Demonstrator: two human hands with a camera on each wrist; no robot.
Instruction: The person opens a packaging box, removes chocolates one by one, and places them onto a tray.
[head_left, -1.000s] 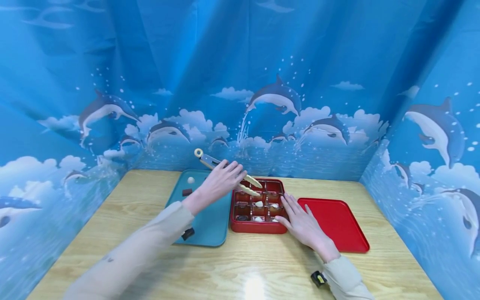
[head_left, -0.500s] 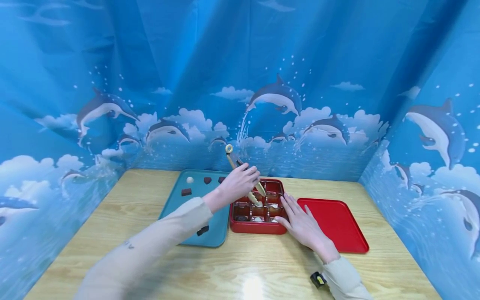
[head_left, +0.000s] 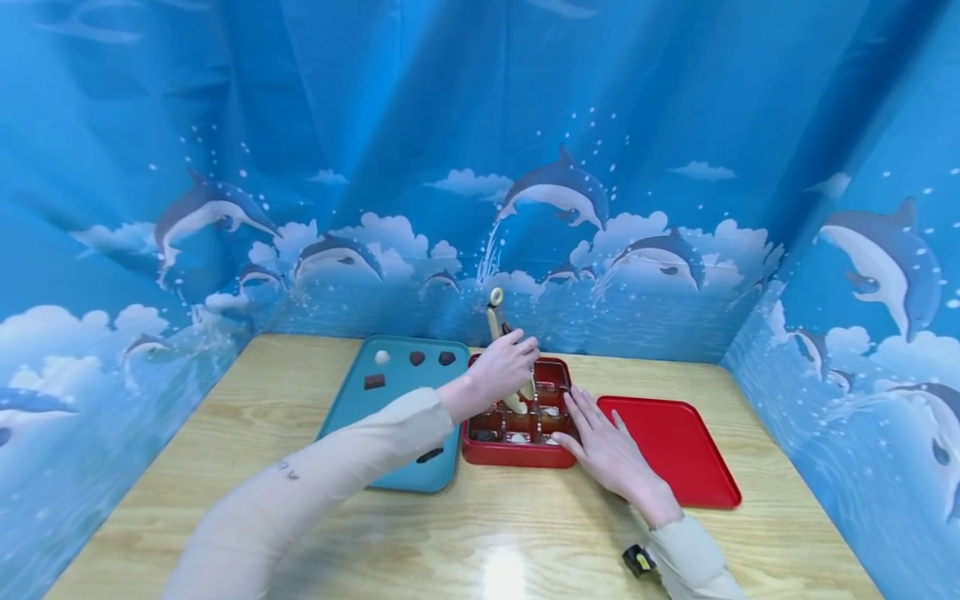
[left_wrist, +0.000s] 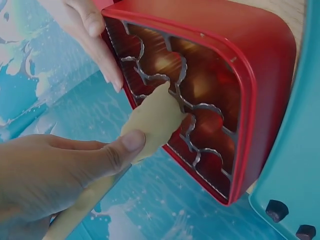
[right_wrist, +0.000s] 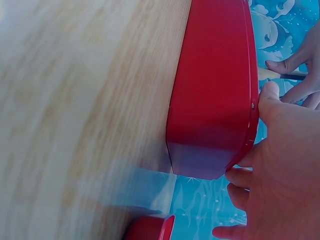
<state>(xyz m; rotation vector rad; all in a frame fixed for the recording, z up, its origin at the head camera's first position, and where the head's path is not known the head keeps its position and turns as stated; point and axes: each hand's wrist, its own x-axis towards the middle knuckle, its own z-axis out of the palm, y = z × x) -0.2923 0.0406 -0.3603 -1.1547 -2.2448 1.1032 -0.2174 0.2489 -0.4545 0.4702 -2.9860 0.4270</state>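
My left hand (head_left: 504,368) grips cream tongs (head_left: 496,315) that stand nearly upright, ring end up. Their tips (left_wrist: 155,116) reach down into a middle compartment of the red divided box (head_left: 495,454); whether anything is between them is hidden. In the left wrist view my thumb (left_wrist: 107,155) presses the tongs' blade over the box (left_wrist: 265,75). My right hand (head_left: 603,446) lies flat with straight fingers on the box's right rim (right_wrist: 247,135), thumb on the edge. Several compartments hold white and dark sweets.
A teal tray (head_left: 390,421) left of the box carries a white ball (head_left: 382,357), a heart piece (head_left: 417,358) and several dark pieces. A red lid (head_left: 678,454) lies right of the box. Blue dolphin curtains wall the wooden table (head_left: 480,533).
My left hand moved right over the box, and the tongs swung from slanting to nearly upright with their tips lowered into a compartment. The right hand stayed on the box's rim.
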